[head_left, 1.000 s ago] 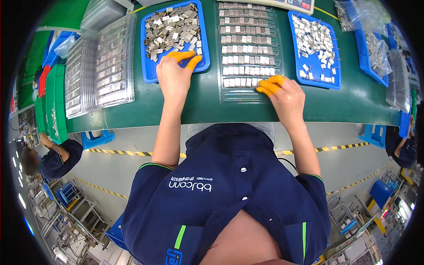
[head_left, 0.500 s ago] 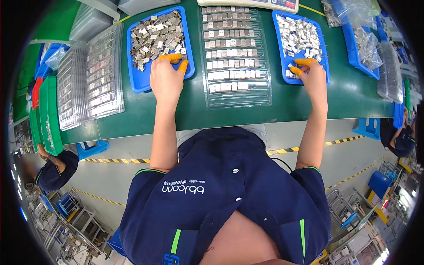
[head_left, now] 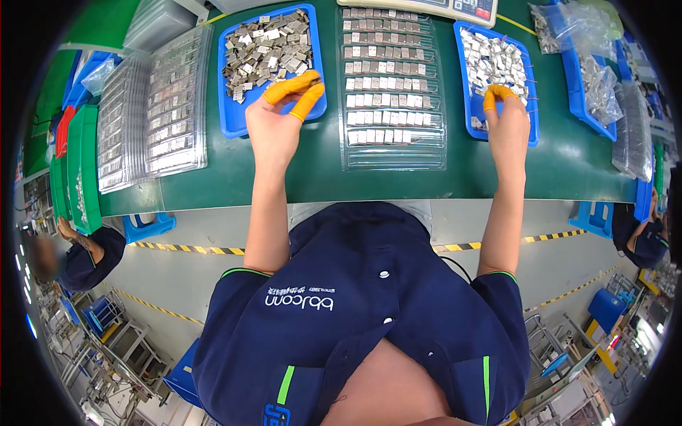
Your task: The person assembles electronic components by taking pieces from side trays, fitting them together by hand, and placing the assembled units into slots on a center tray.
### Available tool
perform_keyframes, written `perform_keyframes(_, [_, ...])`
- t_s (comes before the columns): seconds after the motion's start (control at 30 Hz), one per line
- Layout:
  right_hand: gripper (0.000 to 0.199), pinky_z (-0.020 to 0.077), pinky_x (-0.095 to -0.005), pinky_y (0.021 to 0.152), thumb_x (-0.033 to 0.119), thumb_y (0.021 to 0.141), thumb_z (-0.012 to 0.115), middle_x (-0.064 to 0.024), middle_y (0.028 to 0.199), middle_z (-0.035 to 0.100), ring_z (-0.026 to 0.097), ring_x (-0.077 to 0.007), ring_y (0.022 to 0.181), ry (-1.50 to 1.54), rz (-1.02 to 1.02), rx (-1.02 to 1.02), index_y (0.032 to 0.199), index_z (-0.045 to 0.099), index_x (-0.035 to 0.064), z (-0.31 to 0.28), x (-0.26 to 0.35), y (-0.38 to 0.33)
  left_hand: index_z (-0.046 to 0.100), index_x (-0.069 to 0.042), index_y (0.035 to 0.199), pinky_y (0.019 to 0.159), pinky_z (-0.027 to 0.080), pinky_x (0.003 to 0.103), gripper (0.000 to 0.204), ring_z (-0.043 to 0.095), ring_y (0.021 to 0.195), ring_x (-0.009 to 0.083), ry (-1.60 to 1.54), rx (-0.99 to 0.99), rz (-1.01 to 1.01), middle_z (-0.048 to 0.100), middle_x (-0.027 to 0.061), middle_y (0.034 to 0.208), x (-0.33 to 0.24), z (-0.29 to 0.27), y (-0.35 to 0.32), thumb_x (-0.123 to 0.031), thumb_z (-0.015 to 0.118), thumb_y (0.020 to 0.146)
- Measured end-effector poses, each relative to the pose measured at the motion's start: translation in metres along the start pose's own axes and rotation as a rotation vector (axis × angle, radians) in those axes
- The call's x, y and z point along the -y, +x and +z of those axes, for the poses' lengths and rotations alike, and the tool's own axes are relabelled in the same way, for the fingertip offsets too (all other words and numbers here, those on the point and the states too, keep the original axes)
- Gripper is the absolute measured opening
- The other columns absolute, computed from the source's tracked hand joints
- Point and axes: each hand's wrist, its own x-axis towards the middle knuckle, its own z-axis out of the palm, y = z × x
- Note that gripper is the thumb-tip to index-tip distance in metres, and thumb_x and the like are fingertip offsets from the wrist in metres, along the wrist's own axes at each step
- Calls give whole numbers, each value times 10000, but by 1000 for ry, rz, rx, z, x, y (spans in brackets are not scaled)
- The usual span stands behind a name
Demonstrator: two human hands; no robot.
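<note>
My left hand (head_left: 273,131), with yellow finger cots on thumb and forefinger, pinches a small metal connector shell (head_left: 316,82) above the right side of a blue tray (head_left: 232,117). That tray holds a loose heap of silver connector shells (head_left: 263,53). Over the near part of a second blue tray (head_left: 534,135), my right hand (head_left: 509,124) is closed, its cot-covered fingertips pointing down. Whatever lies between those fingertips is hidden. White small parts with thin wires (head_left: 497,64) fill this tray. Between the trays lies a clear plastic blister tray (head_left: 394,157) with rows of silver-and-white connectors.
Stacked clear blister trays (head_left: 174,106) stand at the left, beside green bins (head_left: 85,170). A scale (head_left: 462,8) sits at the far edge. On the right are a blue bin (head_left: 604,128) with plastic bags and more clear trays (head_left: 632,135). Other people work at both sides.
My left hand has lifted off the heap with a connector shell. My right hand has shifted slightly, fingers now pointing down. The whole view has tilted a little.
</note>
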Motion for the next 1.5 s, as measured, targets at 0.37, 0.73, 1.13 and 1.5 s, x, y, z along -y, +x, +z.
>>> perform_keyframes(0.37, [205,451,-314,719,-22,790,552,-125,894,586,555,-284,814,998,-189,30,987,588,16,-19,106,-4,624,25,1012,824,474,251,200,598,918,144,-362,276,-110,632,90,1019,-15,32,-23,13,603,813])
perform_keyframes(0.73, [219,459,-331,677,-77,724,569,-110,824,572,545,-283,775,954,-269,-7,924,602,5,-14,102,-5,644,36,969,815,492,268,202,616,874,159,-325,248,-24,652,108,957,-15,31,-24,35,639,767])
perform_keyframes(1.13, [192,469,-324,657,-51,712,606,-98,822,603,568,-270,763,984,-254,-85,891,615,16,-11,112,-18,643,58,947,824,499,294,199,617,896,187,-449,205,-91,649,133,954,-9,33,-36,54,650,747])
perform_keyframes(1.5, [195,469,-282,676,-8,724,651,-78,826,627,594,-203,746,1098,-215,186,916,635,24,-18,96,-22,649,57,937,818,503,292,190,627,871,179,-304,393,-122,655,127,939,-17,22,-36,22,660,751])
